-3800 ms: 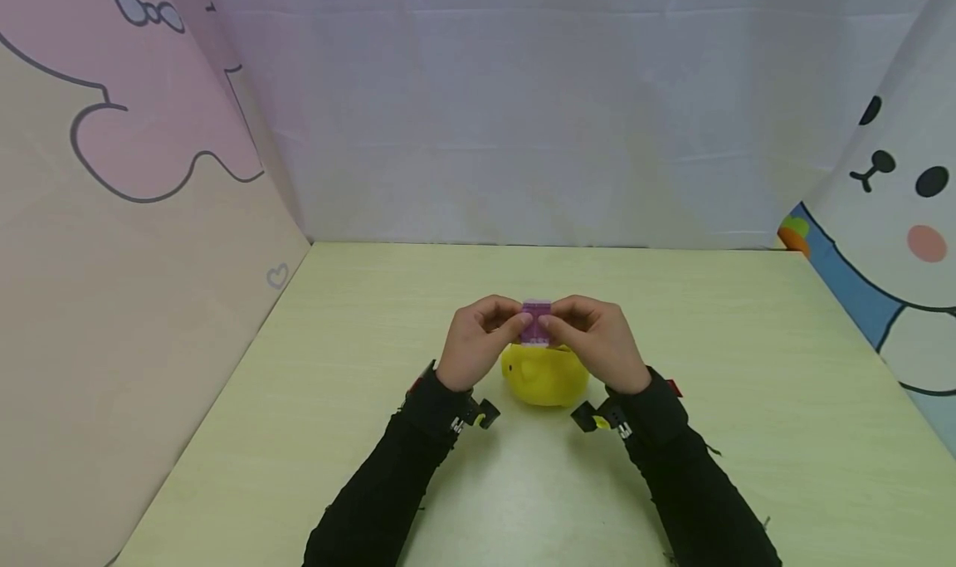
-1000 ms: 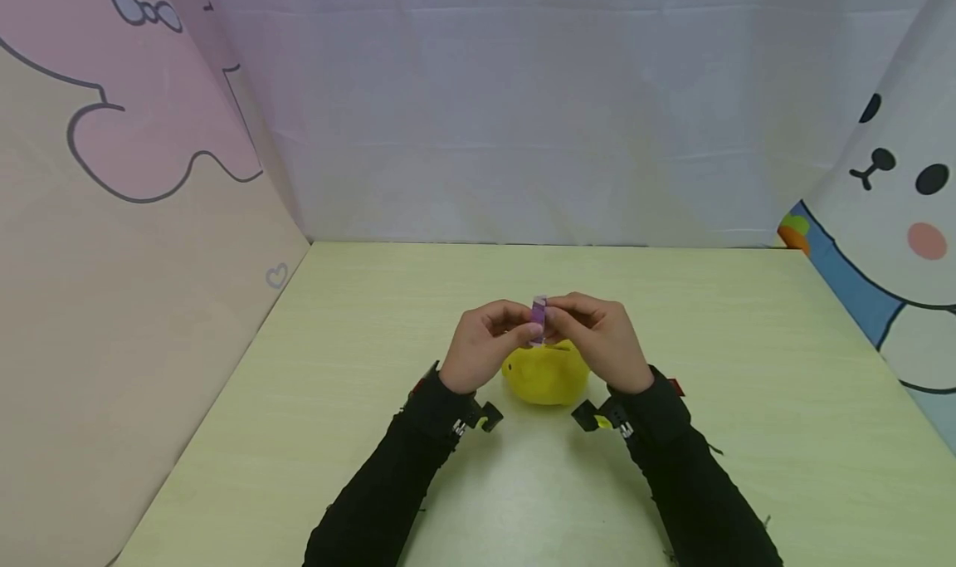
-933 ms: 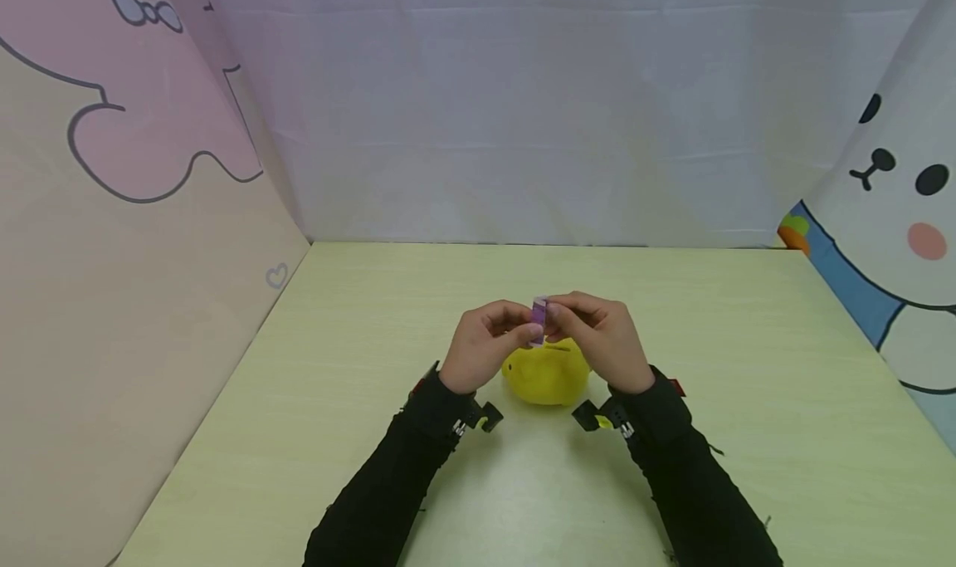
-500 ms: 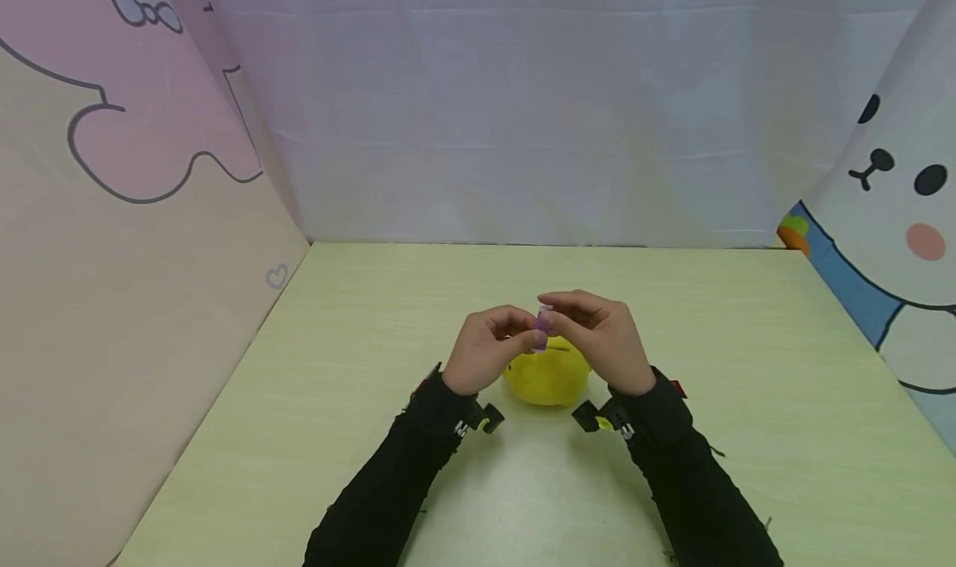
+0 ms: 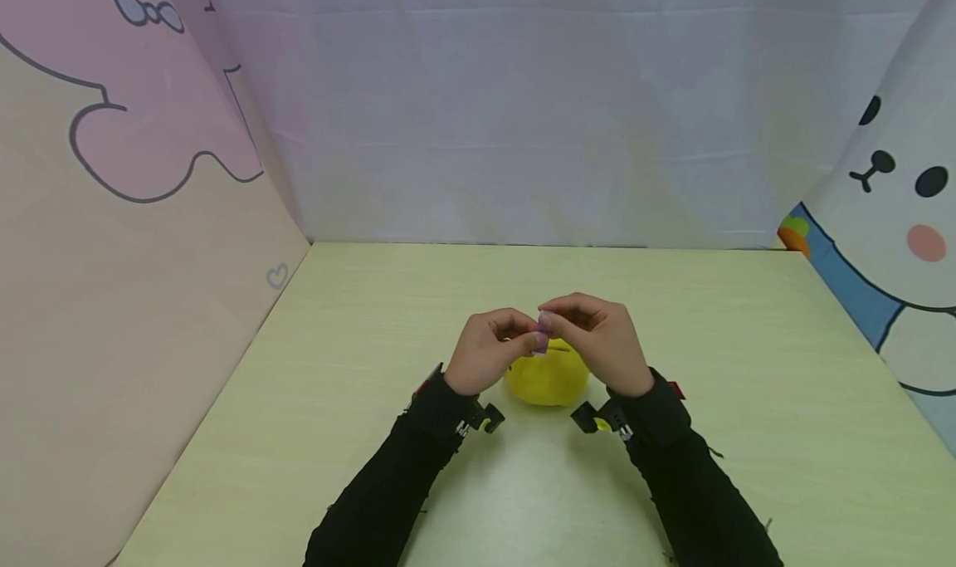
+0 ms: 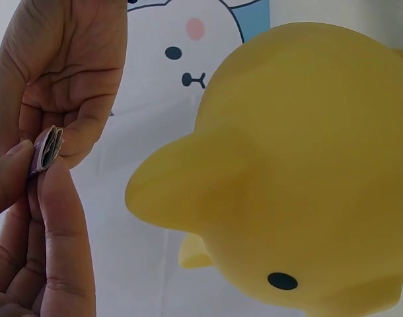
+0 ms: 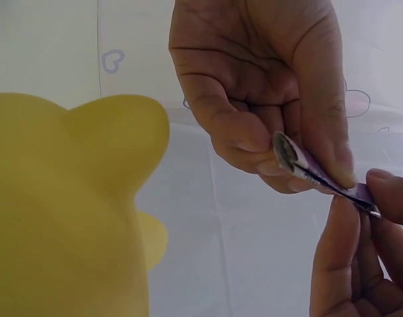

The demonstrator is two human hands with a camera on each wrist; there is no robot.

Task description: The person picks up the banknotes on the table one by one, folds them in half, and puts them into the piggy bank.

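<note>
Both hands meet over a yellow piggy bank (image 5: 548,383), which has a dark slot in its top, a black eye and small ears. Between them is a small purple folded banknote (image 5: 541,348), bent into a narrow strip. My left hand (image 5: 487,353) pinches its lower end between thumb and fingers. My right hand (image 5: 602,341) pinches the upper end with thumb and fingertips. In the right wrist view the layered, rounded end of the banknote (image 7: 317,173) shows. The piggy bank (image 6: 307,145) fills much of the left wrist view, apart from the hands.
The pale wooden table (image 5: 358,359) ends at a white curtain (image 5: 485,135) behind. A cartoon-printed panel (image 5: 149,260) rises at the left and a bear-printed one (image 5: 911,243) at the right. A wrist camera (image 5: 485,418) sits on each dark sleeve.
The banknote went from a wider flat piece to a narrow strip between the fingers. Both hands have since drawn slightly right and lower, covering more of it. The piggy bank stays in place.
</note>
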